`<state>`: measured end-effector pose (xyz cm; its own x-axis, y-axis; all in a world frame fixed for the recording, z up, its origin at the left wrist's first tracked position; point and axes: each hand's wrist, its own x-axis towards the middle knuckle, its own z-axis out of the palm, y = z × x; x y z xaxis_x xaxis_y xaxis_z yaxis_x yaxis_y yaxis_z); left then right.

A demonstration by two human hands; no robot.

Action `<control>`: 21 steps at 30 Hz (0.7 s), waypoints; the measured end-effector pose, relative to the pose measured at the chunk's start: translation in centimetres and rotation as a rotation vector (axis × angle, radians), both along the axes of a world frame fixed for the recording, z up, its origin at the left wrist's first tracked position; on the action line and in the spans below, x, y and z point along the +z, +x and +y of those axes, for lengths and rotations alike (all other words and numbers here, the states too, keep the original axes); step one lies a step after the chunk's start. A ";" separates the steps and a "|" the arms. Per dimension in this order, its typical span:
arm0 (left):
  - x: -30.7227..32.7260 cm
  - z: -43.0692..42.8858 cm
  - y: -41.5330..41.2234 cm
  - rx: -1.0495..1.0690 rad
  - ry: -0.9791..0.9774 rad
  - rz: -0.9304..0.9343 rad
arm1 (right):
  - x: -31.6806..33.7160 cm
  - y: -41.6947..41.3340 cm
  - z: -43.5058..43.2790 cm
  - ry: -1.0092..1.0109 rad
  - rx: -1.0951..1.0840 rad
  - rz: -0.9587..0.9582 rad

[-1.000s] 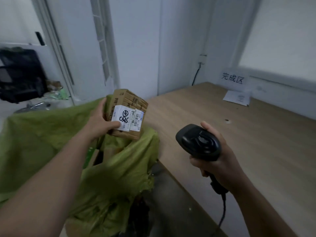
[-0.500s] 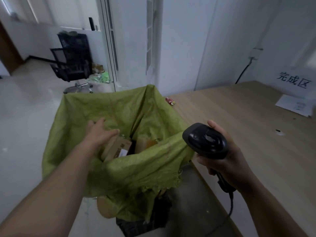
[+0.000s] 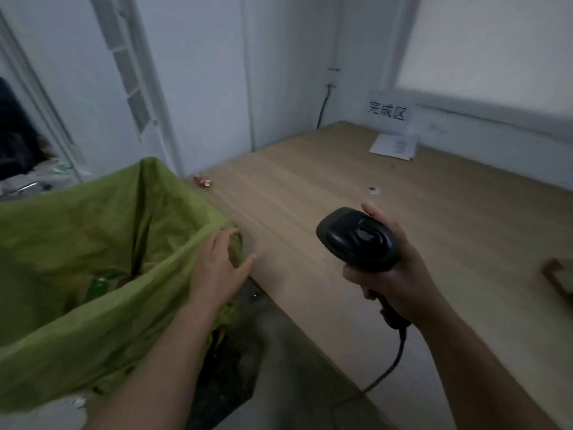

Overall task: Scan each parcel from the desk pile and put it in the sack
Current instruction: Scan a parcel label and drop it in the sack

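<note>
The green sack (image 3: 77,243) stands open at the left, against the wooden desk (image 3: 356,187). My left hand (image 3: 220,265) is empty, fingers spread, over the sack's near right rim by the desk edge. My right hand (image 3: 393,274) grips a black corded barcode scanner (image 3: 356,237) above the desk. A brown parcel (image 3: 558,274) shows blurred at the desk's right edge. Inside the sack only a green patch shows; the parcel I dropped in is hidden.
A small red wrapper (image 3: 203,180) lies on the desk's far left corner. A white paper (image 3: 392,146) and a sign with Chinese characters (image 3: 387,110) sit at the back wall. A small round mark (image 3: 373,190) is mid-desk. The scanner cable (image 3: 384,373) hangs off the front edge.
My left hand carried a labelled cardboard parcel into the sack, let it go, and has come out empty toward the desk edge. My view has swung right. The scanner hand barely moved.
</note>
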<state>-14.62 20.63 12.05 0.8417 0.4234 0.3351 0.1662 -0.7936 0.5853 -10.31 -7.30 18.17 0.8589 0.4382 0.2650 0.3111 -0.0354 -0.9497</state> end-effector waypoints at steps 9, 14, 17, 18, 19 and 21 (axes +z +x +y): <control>-0.6 -18.9 5.2 -0.356 0.115 0.048 | -1.4 -3.0 -17.2 0.038 -0.270 0.004; -0.9 -28.9 6.7 -0.513 0.148 0.057 | -2.3 -5.3 -25.9 0.074 -0.432 0.044; -1.1 -34.3 7.2 -0.602 0.146 0.053 | -2.8 -6.6 -30.3 0.089 -0.522 0.059; -1.1 -35.9 7.4 -0.635 0.153 0.056 | -2.9 -6.9 -31.5 0.092 -0.555 0.065; -1.2 -37.4 7.6 -0.668 0.161 0.059 | -2.9 -7.2 -32.7 0.096 -0.588 0.070; -1.1 -40.0 8.2 -0.728 0.186 0.064 | -3.0 -7.6 -34.7 0.112 -0.646 0.068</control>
<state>-6.37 -19.41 10.91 0.9073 -0.3066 0.2877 -0.4093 -0.8006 0.4377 -17.88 -41.98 15.12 0.9563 -0.1980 0.2154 0.2000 -0.0949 -0.9752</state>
